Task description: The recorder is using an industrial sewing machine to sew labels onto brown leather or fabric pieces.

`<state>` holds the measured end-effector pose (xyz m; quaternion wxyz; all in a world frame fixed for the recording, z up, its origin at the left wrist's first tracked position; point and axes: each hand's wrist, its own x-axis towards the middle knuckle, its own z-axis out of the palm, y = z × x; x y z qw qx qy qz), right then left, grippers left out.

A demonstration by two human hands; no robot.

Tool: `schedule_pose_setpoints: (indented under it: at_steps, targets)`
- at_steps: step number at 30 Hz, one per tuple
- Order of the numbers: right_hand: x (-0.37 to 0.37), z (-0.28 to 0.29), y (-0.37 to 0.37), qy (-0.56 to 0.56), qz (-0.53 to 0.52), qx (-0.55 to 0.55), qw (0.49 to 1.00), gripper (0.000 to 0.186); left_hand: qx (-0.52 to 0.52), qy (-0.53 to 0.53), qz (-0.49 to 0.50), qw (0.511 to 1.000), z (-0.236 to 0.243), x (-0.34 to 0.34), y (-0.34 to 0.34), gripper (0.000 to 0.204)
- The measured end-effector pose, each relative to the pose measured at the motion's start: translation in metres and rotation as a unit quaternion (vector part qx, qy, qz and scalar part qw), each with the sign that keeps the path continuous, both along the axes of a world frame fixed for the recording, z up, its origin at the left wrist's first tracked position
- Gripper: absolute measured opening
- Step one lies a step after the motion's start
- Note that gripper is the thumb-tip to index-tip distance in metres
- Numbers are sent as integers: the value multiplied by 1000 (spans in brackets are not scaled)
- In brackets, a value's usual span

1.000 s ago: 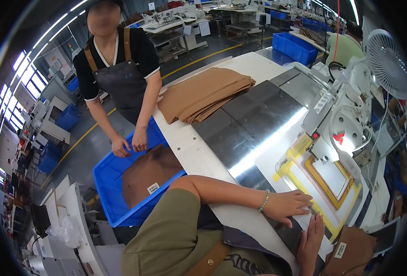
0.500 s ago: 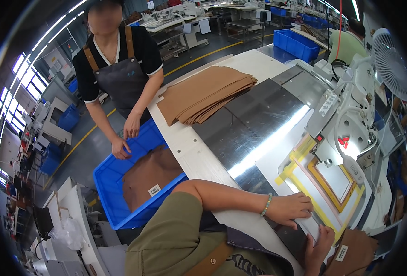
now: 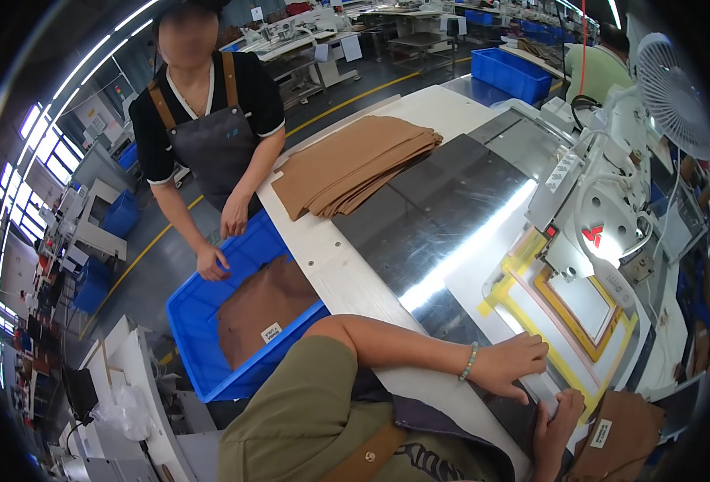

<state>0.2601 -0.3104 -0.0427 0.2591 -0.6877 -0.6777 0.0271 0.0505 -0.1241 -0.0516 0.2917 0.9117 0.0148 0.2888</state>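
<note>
A flat sewing template (image 3: 524, 325), white with yellow taped borders, lies under the head of an industrial sewing machine (image 3: 592, 229). Along its near edge runs a pale grey strip. My left hand (image 3: 509, 365), with a beaded bracelet at the wrist, curls its fingers over this edge, thumb apart below. Lower down, my right hand (image 3: 557, 422) is closed on the near end of the strip; its palm side is hidden. Inside the template sits a smaller yellow-orange frame (image 3: 544, 281). Beside my right hand hangs a brown cut piece (image 3: 624, 426) with a white label.
A stack of brown pieces (image 3: 355, 165) rests on the white table edge. Left of the table, a co-worker (image 3: 210, 136) in an apron reaches over a blue bin (image 3: 190, 333) holding brown pieces (image 3: 263, 309). A white fan (image 3: 672, 92) stands right, near another blue bin (image 3: 512, 76).
My left hand has shifted slightly along the template's edge, its fingers less bent around the pale strip. The right hand stays at the strip's near end. The view has turned a little.
</note>
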Motion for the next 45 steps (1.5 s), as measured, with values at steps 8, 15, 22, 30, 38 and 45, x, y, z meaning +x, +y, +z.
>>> schedule_pose_setpoints:
  at_steps: [8, 15, 22, 30, 38, 45]
  targets:
    - [-10, 14, -4, 18, 22, -31, 999, 36, 42, 12, 53, 998, -10, 8, -16, 56]
    - [-28, 16, -23, -81, -43, -31, 995, 70, 78, 42, -5, 996, -10, -4, -23, 78]
    - [-60, 8, -47, -94, -21, -118, 988, 93, 121, 178, -61, 975, -2, -41, -31, 98]
    - [-53, 2, -69, -121, -40, 11, 992, 34, 298, 48, -42, 952, -8, -49, -41, 35]
    - [-40, 11, -70, -76, 55, 89, 992, 28, 292, -6, -93, 952, 0, -66, -29, 34]
    - [-7, 39, 18, -129, 59, 149, 979, 37, 268, -20, 7, 963, 43, -44, 40, 51]
